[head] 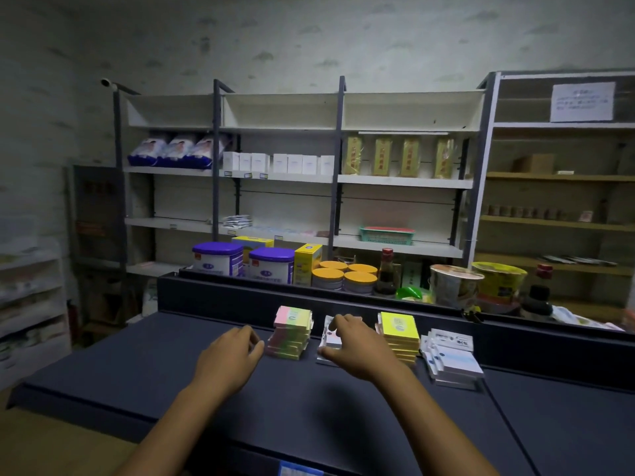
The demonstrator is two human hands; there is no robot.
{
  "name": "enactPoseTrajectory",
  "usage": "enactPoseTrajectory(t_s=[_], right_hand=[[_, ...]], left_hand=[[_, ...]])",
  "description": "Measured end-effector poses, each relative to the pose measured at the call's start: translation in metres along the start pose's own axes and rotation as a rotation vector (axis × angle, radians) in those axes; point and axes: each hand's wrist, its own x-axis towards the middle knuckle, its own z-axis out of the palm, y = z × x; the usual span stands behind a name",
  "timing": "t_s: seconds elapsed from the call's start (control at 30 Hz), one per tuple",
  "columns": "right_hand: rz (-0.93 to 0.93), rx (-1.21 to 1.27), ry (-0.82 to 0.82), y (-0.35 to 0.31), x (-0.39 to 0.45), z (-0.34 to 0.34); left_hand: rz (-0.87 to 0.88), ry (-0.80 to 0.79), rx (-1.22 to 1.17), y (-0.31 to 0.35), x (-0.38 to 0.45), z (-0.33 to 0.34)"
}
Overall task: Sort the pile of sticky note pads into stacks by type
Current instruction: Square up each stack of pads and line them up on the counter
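Several stacks of sticky note pads stand in a row on the dark counter (137, 365). A pink, green and yellow stack (292, 333) is on the left. A low white stack (331, 340) lies in the middle, mostly under my right hand (357, 348), whose curled fingers and thumb grip its top pad. A yellow stack (400, 333) follows, then a leaning white stack (453, 359) at the right. My left hand (228, 355) hovers just left of the multicolour stack with its fingers loosely curled and holds nothing.
A raised ledge (240, 297) runs behind the stacks. Beyond it stand tins with purple lids (271, 264), jars with orange lids (343, 276), a sauce bottle (386, 273) and noodle cups (455, 285). Store shelves (299, 180) fill the back wall.
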Motion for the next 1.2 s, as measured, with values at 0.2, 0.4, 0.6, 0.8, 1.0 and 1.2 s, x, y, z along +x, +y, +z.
enactPoseTrajectory(t_s=[0.2,0.4,0.6,0.8,1.0,1.2], right_hand=[[0.074,0.064,-0.035,0.002,0.041,0.026],[0.23,0.295,-0.056,-0.007,0.084,0.058],[0.38,0.375,-0.036,-0.02,0.119,0.091],[0.522,0.374,-0.052,-0.027,0.138,0.11],[0.584,0.443,0.028,-0.038,0.139,0.12],[0.553,0.737,0.179,-0.045,0.133,0.128]], left_hand=[[-0.02,-0.064,-0.074,-0.02,0.05,0.025],[-0.059,-0.189,-0.26,-0.046,0.108,0.06],[-0.241,-0.482,-0.743,-0.058,0.147,0.089],[-0.253,-0.784,-0.962,-0.067,0.172,0.102],[-0.184,-0.786,-0.951,-0.079,0.177,0.107],[-0.21,-0.736,-1.075,-0.087,0.176,0.105]])
